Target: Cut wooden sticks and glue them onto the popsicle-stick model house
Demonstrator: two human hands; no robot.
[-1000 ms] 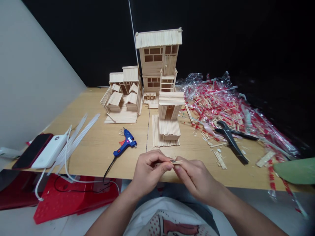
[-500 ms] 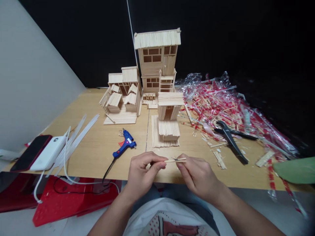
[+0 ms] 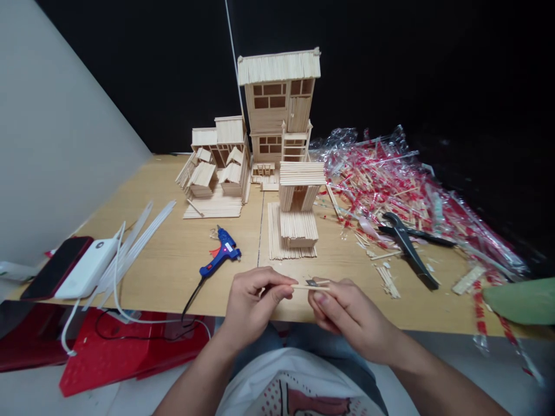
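Through my feed, the left hand point(image 3: 255, 303) pinched one end of the stick point(image 3: 302, 287), and the right hand point(image 3: 353, 315) was clamped on its other end, by a dark blade point(image 3: 311, 283). I saw the stick above the table point(image 3: 151, 277), near the small house point(image 3: 299, 224).

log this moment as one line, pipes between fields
left hand: pinching wooden stick | right hand: apparently holding small blade against stick | glue gun: lying on table | stick models: standing beyond hands

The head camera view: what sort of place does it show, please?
Probably an indoor craft table: on it are a blue glue gun, a tall model house built of sticks, and a heap of sticks and plastic wrapping.
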